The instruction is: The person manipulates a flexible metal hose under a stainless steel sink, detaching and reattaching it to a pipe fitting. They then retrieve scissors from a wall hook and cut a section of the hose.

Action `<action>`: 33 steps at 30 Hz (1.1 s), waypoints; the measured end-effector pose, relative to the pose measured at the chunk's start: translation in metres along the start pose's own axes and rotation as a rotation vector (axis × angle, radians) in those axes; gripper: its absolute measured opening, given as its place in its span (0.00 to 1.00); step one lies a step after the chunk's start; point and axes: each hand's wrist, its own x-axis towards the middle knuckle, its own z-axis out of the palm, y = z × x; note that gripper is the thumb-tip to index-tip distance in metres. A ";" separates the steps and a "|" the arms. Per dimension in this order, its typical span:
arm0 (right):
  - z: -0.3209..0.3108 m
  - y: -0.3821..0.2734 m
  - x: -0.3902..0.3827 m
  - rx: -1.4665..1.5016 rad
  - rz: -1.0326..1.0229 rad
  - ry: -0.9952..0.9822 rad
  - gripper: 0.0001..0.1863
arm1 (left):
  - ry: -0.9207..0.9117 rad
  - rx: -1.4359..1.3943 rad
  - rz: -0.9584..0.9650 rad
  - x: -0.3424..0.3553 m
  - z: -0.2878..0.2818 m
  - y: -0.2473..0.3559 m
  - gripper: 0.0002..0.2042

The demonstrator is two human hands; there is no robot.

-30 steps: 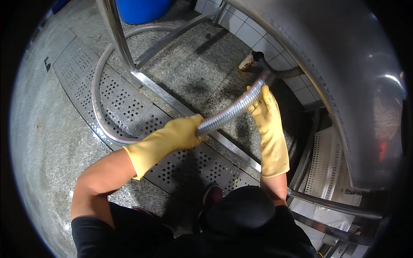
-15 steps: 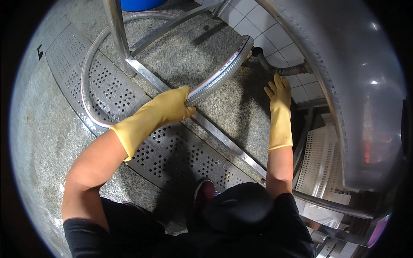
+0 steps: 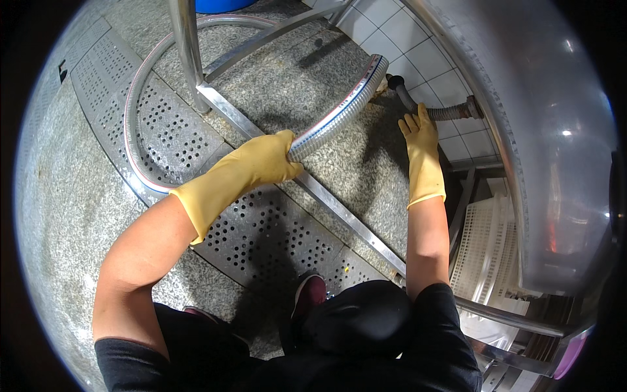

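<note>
My left hand (image 3: 268,159), in a yellow rubber glove, is wrapped round a clear ribbed hose (image 3: 339,108) with red and blue stripes. The cut end of that hose points up and away, toward the tiled wall. From behind my wrist the rest of it loops left over the floor and round the metal leg. My right hand (image 3: 421,134), gloved alike, reaches forward with its fingers apart and holds nothing. Just beyond its fingertips hangs a grey corrugated drain pipe (image 3: 444,113), joined to the underside of the steel basin; whether they touch, I cannot tell.
A metal frame bar (image 3: 343,213) crosses the floor beneath my hands, meeting an upright leg (image 3: 187,52). Perforated drain covers (image 3: 251,225) run along the stone floor. The steel basin (image 3: 562,163) overhangs at right, with white plastic baskets (image 3: 483,242) below. A blue tub (image 3: 225,5) stands far off.
The view has shifted slightly, so the surroundings sit a little differently. My right hand has moved slightly forward, near the drain pipe. My left hand keeps its hold on the hose.
</note>
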 end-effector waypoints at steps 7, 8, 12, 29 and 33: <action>0.004 0.004 0.001 0.014 0.024 0.020 0.39 | 0.012 -0.020 0.011 0.002 0.001 -0.004 0.22; 0.004 0.004 0.002 0.020 0.025 0.027 0.39 | 0.018 -0.020 0.015 0.003 0.002 -0.005 0.22; -0.007 0.005 0.008 -0.019 -0.012 0.001 0.38 | 0.001 0.002 0.015 0.003 0.001 -0.003 0.23; 0.010 0.003 0.015 0.041 -0.048 -0.011 0.34 | -0.027 -0.068 -0.019 -0.003 -0.004 0.001 0.21; 0.018 0.002 0.011 0.062 -0.041 0.027 0.33 | -0.012 -0.084 0.007 0.001 -0.001 -0.006 0.21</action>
